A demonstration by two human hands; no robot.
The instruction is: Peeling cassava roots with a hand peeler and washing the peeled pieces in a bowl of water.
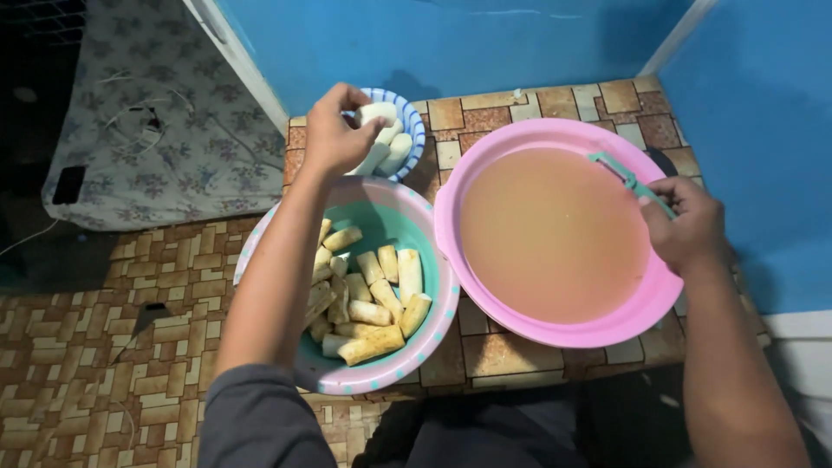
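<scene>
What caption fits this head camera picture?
Left hand sets a white peeled piece in a small bowl; right hand holds a green peeler.

The left hand (334,134) reaches forward on an outstretched arm, fingers pinched together, knuckles up. The right hand (685,227) sits nearer, curled into a loose fist, forearm bare and angled inward.

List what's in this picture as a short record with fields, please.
left hand: placing or gripping a white peeled piece at the small blue-rimmed bowl
right hand: holding a green peeler over the pink basin
pink basin: filled with cloudy brownish water
green basin: holds yellowish cut root pieces
surface: patterned tile-print floor
backdrop: blue wall
</scene>
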